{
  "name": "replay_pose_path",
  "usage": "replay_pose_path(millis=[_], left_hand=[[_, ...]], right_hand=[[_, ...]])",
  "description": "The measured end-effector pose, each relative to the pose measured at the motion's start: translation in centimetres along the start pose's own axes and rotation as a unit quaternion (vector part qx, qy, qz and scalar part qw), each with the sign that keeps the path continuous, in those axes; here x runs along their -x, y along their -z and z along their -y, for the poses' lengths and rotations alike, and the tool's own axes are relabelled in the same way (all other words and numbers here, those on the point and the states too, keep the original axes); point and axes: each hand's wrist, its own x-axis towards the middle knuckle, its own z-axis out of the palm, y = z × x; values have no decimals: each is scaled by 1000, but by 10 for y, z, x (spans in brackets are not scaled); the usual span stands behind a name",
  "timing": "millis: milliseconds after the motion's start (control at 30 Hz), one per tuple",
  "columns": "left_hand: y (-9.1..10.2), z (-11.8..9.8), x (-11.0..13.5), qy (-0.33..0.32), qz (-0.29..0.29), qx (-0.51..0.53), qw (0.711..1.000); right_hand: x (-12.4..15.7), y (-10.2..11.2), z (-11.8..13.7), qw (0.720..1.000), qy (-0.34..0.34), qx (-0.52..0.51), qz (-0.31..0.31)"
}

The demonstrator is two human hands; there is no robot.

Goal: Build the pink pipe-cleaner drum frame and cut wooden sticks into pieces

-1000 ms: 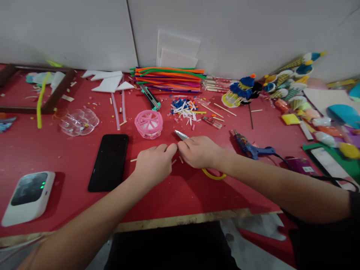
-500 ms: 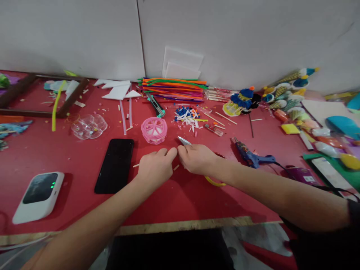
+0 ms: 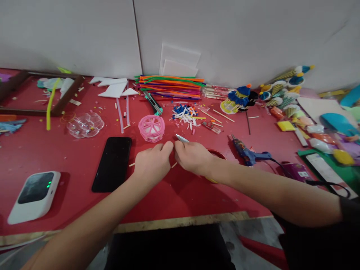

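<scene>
My left hand [image 3: 152, 161] is closed, thumb side toward the right hand. A thin wooden stick [image 3: 132, 164] pokes out at its left edge, the rest hidden by the fingers. My right hand [image 3: 194, 155] is also closed, its thumb and fingers pinched close beside the left thumb; what they hold is hidden. Scissors [image 3: 181, 138] show beyond and beneath the right hand: a pointed blade in front, a red and a yellow handle loop partly covered by the wrist. A short stick piece [image 3: 174, 165] shows below the gap between the hands.
A pink round frame [image 3: 152, 128] and a black phone [image 3: 111, 165] are near the left hand. Behind lie a cutter knife [image 3: 153, 103], small cut pieces [image 3: 184, 114] and pipe cleaners [image 3: 171, 87]. A blue glue gun [image 3: 249, 152] lies right; a white device [image 3: 35, 197] left.
The view has shifted slightly, so things appear a little further left. Both hands stay closed and close together. More of the red handle loop shows, and less of the yellow one.
</scene>
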Motion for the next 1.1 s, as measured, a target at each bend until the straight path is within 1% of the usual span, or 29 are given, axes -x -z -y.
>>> replay_pose_path(millis=[67, 167, 233, 300, 367, 433, 500, 533, 567, 600, 633, 667, 733, 767, 800, 833, 867, 933, 1033, 1100], left_hand=[[2, 3, -2, -12, -10, -7, 1000], [1, 9, -4, -57, -18, -10, 998], [-1, 14, -5, -88, -35, 8, 995], [-4, 18, -5, -124, -71, 60, 988], [-7, 22, -4, -168, -118, 155, 966], [-7, 23, -2, -201, -166, 263, 929], [-5, 23, 0, -197, -194, 357, 892], [-3, 22, 1, -176, -195, 401, 878], [0, 21, 2, -142, -181, 450, 863], [2, 20, 2, -99, -161, 514, 837], [4, 19, 1, -58, -129, 588, 796], [6, 19, -1, -19, -90, 665, 741], [7, 20, -5, 43, -8, 788, 614], [7, 20, -7, 66, 26, 827, 558], [7, 21, -10, 85, 50, 851, 516], [7, 22, -11, 99, 65, 865, 487], [6, 22, -13, 110, 72, 873, 469], [5, 22, -14, 128, 74, 881, 449], [5, 19, -15, 152, 88, 880, 442], [6, 18, -14, 159, 103, 878, 440]], right_hand=[[0, 5, -3, 1000, 6, 1, -10], [1, 9, -15, 997, 69, 8, -24], [3, 9, -25, 993, 111, 2, -46], [5, 8, -33, 984, 146, -25, -95], [9, 8, -38, 967, 182, -81, -161], [14, 10, -38, 940, 204, -162, -220], [19, 12, -37, 914, 194, -236, -267], [20, 11, -36, 905, 175, -263, -284], [21, 9, -36, 901, 150, -283, -294], [22, 5, -35, 901, 123, -291, -298], [21, -1, -34, 905, 98, -293, -293], [20, -7, -33, 912, 78, -285, -283], [16, -21, -30, 929, 61, -254, -263], [15, -27, -28, 934, 59, -245, -252], [14, -32, -27, 939, 59, -239, -241], [14, -35, -25, 941, 60, -237, -233], [14, -37, -25, 944, 59, -235, -225], [19, -35, -29, 942, 50, -240, -228], [31, -29, -41, 929, -1, -262, -262], [38, -26, -48, 927, -27, -269, -261]])
